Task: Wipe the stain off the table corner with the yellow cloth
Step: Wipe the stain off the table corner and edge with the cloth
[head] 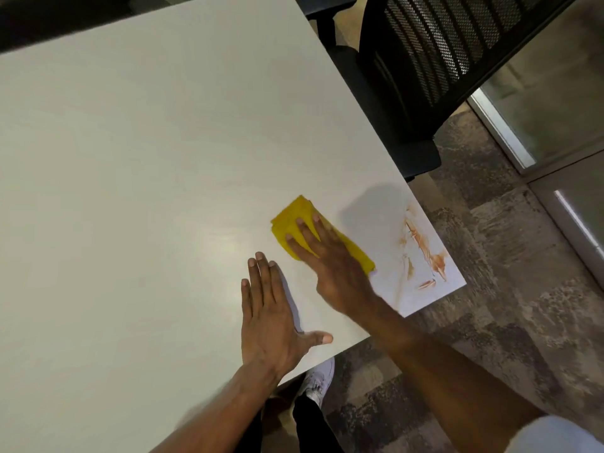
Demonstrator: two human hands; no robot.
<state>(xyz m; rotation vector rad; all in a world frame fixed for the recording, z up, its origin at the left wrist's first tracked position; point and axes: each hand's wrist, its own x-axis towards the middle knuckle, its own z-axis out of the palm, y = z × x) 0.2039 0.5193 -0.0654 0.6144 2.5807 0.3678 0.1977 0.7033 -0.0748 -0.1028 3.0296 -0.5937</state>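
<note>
A folded yellow cloth [289, 220] lies flat on the white table [147, 158], left of the near right corner. My right hand [330, 259] presses down on it with fingers spread, covering its middle. An orange-brown smeared stain [425, 246] streaks the table corner, a short way to the right of the cloth and not touched by it. My left hand [271, 315] rests palm down on the table near the front edge, fingers apart, holding nothing.
A black mesh office chair [425, 60] stands close to the table's right edge. Patterned carpet [490, 338] lies beyond the corner, and a glass partition with a metal frame [510, 142] is at the far right. My white shoe [318, 380] shows under the front edge.
</note>
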